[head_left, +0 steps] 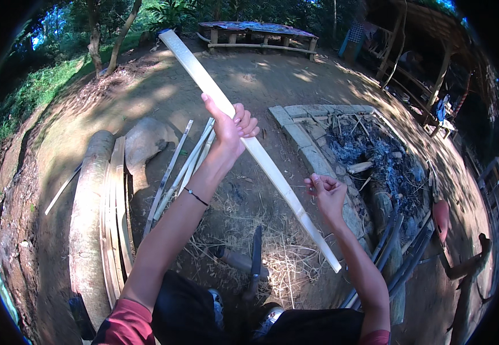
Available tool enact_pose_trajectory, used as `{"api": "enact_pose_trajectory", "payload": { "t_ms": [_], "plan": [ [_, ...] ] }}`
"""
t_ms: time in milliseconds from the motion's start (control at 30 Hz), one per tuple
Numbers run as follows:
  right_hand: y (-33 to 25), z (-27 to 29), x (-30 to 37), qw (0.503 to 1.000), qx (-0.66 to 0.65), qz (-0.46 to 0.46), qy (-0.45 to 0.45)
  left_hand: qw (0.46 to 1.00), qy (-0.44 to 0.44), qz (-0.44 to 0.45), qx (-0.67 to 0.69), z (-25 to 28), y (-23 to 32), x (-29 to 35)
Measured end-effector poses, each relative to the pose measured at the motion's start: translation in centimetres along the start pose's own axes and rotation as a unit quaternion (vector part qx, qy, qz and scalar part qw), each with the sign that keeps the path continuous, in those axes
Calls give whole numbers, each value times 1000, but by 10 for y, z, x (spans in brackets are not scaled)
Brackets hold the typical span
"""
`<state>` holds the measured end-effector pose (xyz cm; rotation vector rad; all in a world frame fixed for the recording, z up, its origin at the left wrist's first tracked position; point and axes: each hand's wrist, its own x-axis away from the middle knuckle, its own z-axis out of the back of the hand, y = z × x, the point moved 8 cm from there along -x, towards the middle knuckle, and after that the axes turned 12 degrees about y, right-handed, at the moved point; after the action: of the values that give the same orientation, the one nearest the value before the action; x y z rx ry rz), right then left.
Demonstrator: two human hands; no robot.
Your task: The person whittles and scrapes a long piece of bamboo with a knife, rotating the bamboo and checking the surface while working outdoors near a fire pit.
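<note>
My left hand (231,127) is wrapped round a long, pale split bamboo slat (272,172). The slat slants from the far left down to the near right, raised above the ground. Right of the slat, my right hand (327,192) is closed in a pinch; a faint thin strand seems to stick out from its fingertips, too fine to name. Below, between my feet, a dark-bladed knife (256,253) leans across a short piece of wood (239,260). Pale shavings (295,264) litter the ground around it.
To the left lie a thick log (91,213), long planks (114,201), a rock (149,141) and several thin strips (172,167). A stone-edged fire pit (301,138) with ash stands right, dark poles (390,247) beside it. A low bench (258,29) and a thatched shelter (433,34) stand farther off.
</note>
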<state>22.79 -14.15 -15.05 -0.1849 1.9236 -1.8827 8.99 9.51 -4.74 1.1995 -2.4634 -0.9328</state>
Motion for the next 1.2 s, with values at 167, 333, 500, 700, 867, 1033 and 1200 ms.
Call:
{"api": "enact_pose_trajectory", "payload": {
  "t_ms": [167,333,500,700,867,1033,1200],
  "plan": [
    [27,-4,20,976,144,-18,-164,1000,2,27,7,13,-10,-10],
    [25,-23,70,942,212,27,-260,996,85,17,27,25,-16,-13],
    [26,-23,79,957,200,81,-194,983,92,157,-23,44,-24,-23],
    [88,3,104,912,48,-173,-368,991,-23,128,-12,106,26,-53],
    [117,25,145,805,-15,-414,-424,995,48,88,-19,176,40,-78],
    [139,49,158,762,-4,-443,-473,981,122,60,-137,215,3,-87],
    [171,81,148,761,-30,-476,-440,969,102,167,-149,258,-30,-80]
  ]
}}
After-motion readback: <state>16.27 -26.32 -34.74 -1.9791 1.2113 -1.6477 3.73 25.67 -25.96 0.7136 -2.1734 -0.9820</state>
